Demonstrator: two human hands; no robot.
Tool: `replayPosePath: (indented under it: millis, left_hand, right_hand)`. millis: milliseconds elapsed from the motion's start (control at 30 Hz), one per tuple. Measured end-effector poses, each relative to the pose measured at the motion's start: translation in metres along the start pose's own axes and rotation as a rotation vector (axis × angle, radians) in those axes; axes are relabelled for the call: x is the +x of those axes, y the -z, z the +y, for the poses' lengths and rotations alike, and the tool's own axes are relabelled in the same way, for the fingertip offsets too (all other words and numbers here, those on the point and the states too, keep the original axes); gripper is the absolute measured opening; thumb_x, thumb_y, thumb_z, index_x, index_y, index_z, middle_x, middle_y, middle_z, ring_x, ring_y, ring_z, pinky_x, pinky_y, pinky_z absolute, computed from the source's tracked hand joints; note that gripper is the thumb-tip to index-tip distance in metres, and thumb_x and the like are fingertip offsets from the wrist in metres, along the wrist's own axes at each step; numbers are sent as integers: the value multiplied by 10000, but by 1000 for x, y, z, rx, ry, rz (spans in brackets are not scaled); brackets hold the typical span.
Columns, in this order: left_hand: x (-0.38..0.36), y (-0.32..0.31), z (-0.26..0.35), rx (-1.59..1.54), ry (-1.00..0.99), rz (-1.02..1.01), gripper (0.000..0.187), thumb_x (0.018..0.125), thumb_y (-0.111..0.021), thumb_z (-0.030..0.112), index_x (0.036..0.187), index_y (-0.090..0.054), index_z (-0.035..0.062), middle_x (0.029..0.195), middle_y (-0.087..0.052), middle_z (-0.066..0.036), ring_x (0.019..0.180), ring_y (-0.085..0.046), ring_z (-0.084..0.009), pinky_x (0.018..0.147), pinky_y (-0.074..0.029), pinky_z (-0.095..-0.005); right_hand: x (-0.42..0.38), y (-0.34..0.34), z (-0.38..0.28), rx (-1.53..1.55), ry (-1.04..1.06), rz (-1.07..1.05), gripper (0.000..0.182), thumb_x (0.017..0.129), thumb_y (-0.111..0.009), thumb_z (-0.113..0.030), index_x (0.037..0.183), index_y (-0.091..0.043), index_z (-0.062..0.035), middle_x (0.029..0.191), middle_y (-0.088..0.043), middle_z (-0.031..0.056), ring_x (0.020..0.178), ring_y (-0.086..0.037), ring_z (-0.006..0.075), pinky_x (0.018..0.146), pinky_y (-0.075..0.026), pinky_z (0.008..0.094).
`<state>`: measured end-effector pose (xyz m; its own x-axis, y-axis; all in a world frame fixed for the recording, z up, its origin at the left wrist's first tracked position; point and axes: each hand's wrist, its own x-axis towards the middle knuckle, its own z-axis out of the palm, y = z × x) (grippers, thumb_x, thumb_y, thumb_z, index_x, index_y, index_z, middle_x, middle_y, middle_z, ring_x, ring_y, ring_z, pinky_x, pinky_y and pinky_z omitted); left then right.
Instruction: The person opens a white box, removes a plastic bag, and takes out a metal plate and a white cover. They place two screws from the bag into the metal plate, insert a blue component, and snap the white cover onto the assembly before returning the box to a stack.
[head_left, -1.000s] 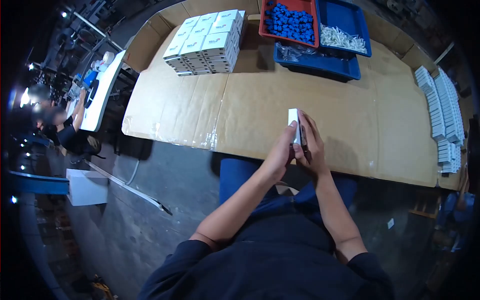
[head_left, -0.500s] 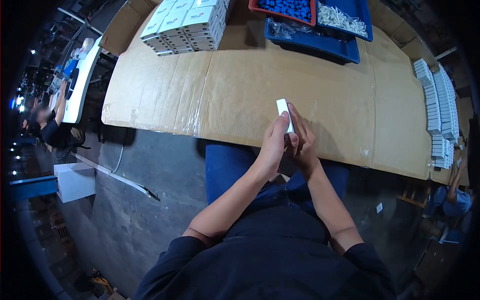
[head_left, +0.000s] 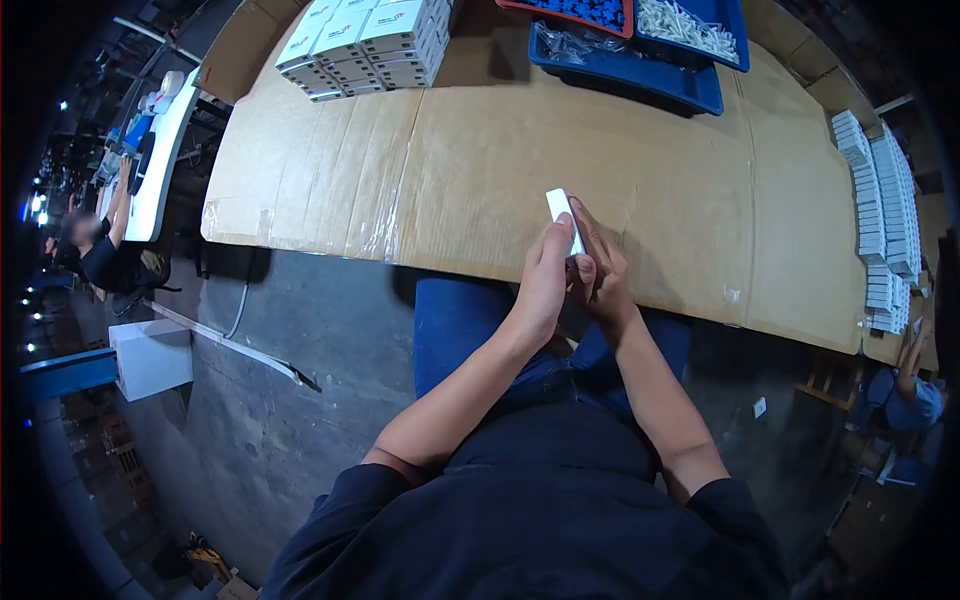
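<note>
Desk [head_left: 480, 180]: cardboard-covered, dim workshop | far edge: stacked white boxes [head_left: 365, 40], blue tray [head_left: 625, 75] | our left hand [head_left: 545, 280] and right hand [head_left: 598, 272] both grip small white box [head_left: 562, 212] above near edge.

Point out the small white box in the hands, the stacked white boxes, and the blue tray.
small white box [head_left: 560, 205], head view, its top end above the fingers.
stacked white boxes [head_left: 385, 30], head view, top layer.
blue tray [head_left: 640, 80], head view, near rim.

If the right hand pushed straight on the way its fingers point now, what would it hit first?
Past the small white box it grips with the left hand, the right hand faces bare cardboard tabletop, then probably the blue tray; depth is unclear.
</note>
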<state>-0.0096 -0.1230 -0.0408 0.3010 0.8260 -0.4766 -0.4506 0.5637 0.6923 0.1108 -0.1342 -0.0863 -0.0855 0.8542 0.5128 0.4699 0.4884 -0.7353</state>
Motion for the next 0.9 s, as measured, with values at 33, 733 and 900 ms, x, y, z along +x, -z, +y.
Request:
replayPosePath:
  millis: [33,733,900]
  left_hand:
    - [-1,-1,1,-4,-6,-1,375,1094,-463,467,1090,-552,102,807,-552,50,632,-507,-14,563,-406,-191]
    - [12,19,5,224,-331,-163,682,1090,-489,279,1675,-190,98,1464,-509,-109,1314,-492,-184,1093,-392,-326]
    - [7,16,6,342,-359,-138,653,1113,-488,309,1668,-217,96,1339,-526,-89,1143,-507,-136,1015,-431,-293]
  right_hand:
    - [0,-1,1,0,2,-1,625,1122,-349,-440,1505,-471,38,1501,-528,251,1350,-556,426,1105,-476,430]
    - [17,14,-12,347,-260,43,639,1005,-659,-449,1371,-598,71,1479,-570,195,1372,-550,309,1127,-437,405]
    - [12,23,-22,186,-217,-39,557,985,-704,-310,1363,-600,85,1454,-586,213,1299,-609,313,1057,-496,405]
